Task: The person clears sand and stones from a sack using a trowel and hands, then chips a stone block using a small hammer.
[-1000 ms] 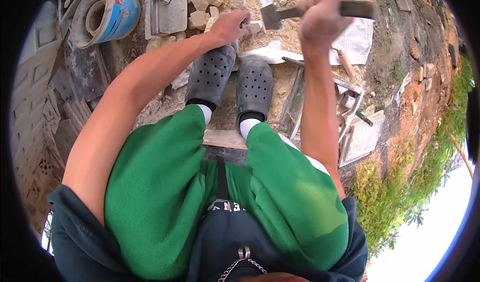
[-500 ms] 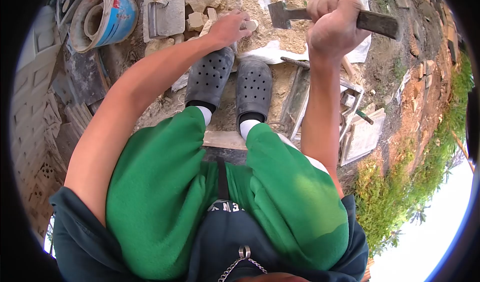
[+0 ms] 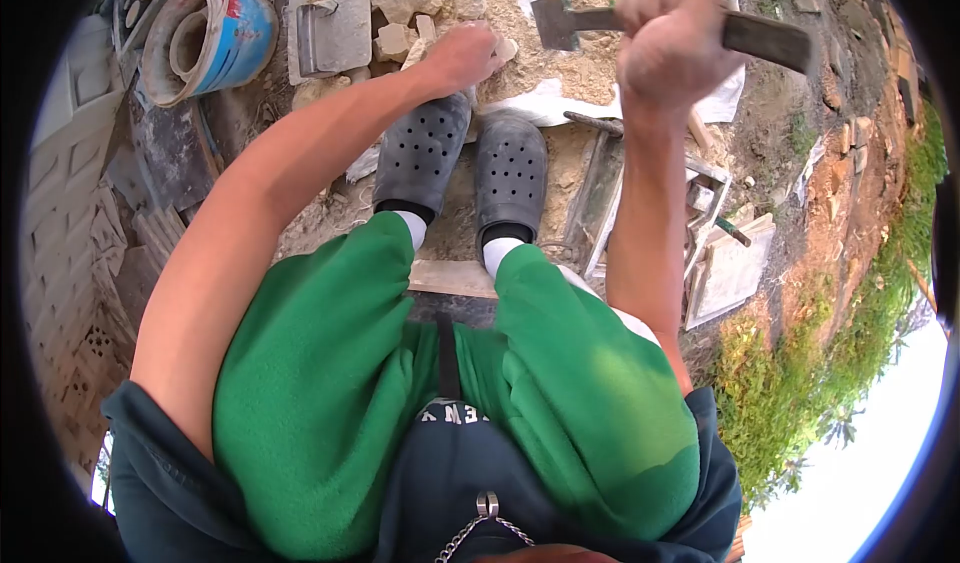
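My right hand (image 3: 675, 38) is raised over the sandy pile and closed round a short hammer (image 3: 765, 41). Its flat, dark metal head (image 3: 555, 23) points left, and the thick end juts out to the right. Low over the rubble, my left hand (image 3: 465, 58) has its fingers curled in on a small pale stone piece (image 3: 508, 50); the fingertips are partly hidden. Several broken pale stone pieces (image 3: 395, 41) lie just beyond and left of that hand. Crumbled sandy debris (image 3: 575, 78) spreads beneath the hammer.
A blue and white bucket (image 3: 240, 38) stands at upper left, beside a board (image 3: 345, 53) with a metal trowel-like tool (image 3: 318, 38). Grey clogs (image 3: 510, 168) are on my feet, close to the debris. A frame (image 3: 705, 198) and flat slabs (image 3: 735, 273) lie at right.
My left fingers have drawn in more tightly round the stone piece. My right hand and the hammer have shifted slightly to the right.
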The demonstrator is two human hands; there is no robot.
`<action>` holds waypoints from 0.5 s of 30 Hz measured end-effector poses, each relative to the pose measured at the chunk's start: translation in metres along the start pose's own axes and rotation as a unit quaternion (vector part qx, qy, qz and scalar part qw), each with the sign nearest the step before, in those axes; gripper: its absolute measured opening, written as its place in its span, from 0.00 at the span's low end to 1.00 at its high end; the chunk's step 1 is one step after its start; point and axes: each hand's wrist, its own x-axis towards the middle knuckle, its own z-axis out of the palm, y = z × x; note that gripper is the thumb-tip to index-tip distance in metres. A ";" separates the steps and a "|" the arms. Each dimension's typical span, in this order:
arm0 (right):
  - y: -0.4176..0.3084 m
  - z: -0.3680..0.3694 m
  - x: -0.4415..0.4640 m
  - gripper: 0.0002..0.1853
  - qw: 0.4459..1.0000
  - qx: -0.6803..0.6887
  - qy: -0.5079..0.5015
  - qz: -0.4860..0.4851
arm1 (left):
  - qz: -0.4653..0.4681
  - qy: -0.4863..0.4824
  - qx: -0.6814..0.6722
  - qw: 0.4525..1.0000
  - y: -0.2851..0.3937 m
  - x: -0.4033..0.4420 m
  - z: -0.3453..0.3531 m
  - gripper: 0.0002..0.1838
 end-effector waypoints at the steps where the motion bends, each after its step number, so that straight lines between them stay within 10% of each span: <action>1: 0.028 -0.009 -0.007 0.23 0.997 -0.049 -0.053 -0.030 | 0.002 -0.001 0.001 1.000 0.003 -0.001 -0.004 0.19; 15: 0.022 -0.008 -0.004 0.24 0.998 -0.060 -0.032 0.008 | -0.017 0.049 -0.059 0.997 0.004 -0.002 0.000 0.13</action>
